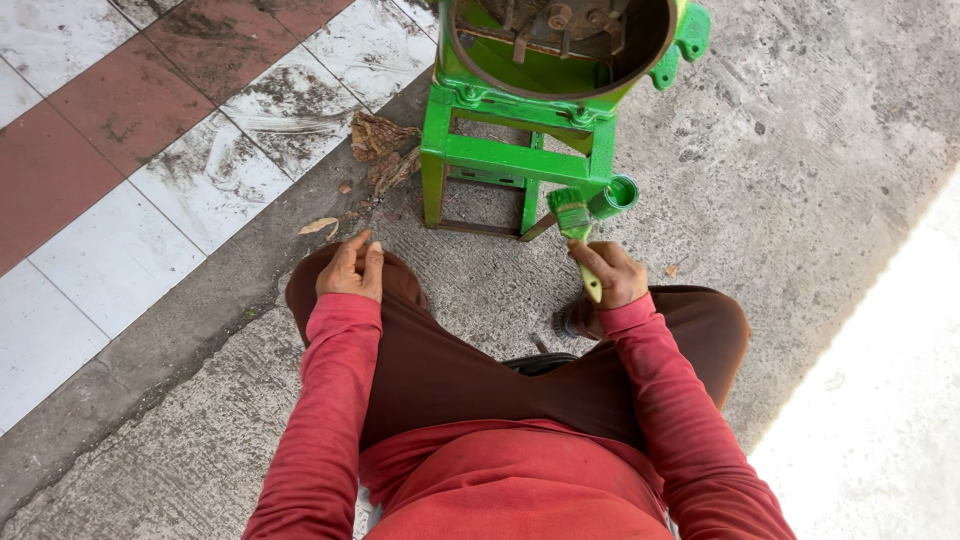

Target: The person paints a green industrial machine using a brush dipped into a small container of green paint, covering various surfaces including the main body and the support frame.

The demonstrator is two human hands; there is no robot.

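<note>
My right hand (612,272) grips a paintbrush (575,222) with green bristles, held upright just in front of a green metal machine stand (515,155). The brush tip is close to the stand's near right leg and a small green round fitting (614,196). A round drum opening (560,45) with metal parts inside sits on top of the stand. My left hand (352,268) rests flat on my left knee, fingers together, holding nothing. I am squatting in brown trousers and a red long-sleeved shirt.
Rough grey concrete floor (780,180) lies under the stand. Red and white tiles (130,150) cover the left side. Dry leaves (382,150) lie beside the stand's left leg. A bright sunlit strip (880,400) runs along the right.
</note>
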